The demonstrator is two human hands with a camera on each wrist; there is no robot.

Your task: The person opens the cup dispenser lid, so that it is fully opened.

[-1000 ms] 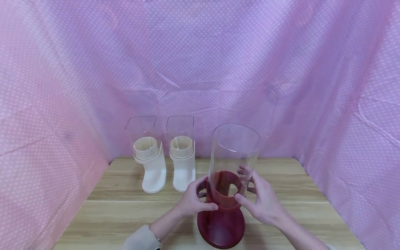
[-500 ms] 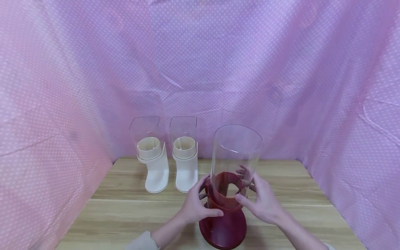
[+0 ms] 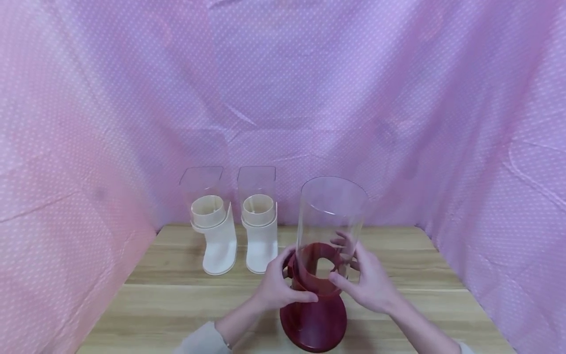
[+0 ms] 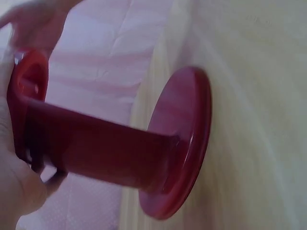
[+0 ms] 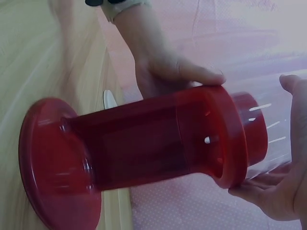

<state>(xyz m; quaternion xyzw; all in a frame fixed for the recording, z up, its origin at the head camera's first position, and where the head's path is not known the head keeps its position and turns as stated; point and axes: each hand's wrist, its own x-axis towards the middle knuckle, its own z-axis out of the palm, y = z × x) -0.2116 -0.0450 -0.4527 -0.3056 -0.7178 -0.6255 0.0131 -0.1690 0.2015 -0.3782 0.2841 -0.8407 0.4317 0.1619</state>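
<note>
A glossy dark red stand (image 3: 314, 322) rises from a round base on the table, its ring collar at the top. In the head view, a tall clear cylinder (image 3: 331, 216) stands upright in that collar with its upper end uncovered. My left hand (image 3: 279, 289) grips the collar from the left, thumb across the front. From the other side, my right hand (image 3: 369, 281) holds the bottom of the cylinder at the collar, thumb in front and fingers behind. The right wrist view shows a narrower red sleeve (image 5: 252, 127) inside the clear wall.
Two cream stands with clear square containers, a left one (image 3: 219, 250) and a right one (image 3: 262, 248), are behind my left hand. Everything stands on a wood-grain table (image 3: 177, 305). Pink dotted cloth (image 3: 283, 98) hangs around its back and sides.
My left thumb has slid slightly to the right across the front of the collar. The right hand keeps its hold, and the stand and cylinder stay in place.
</note>
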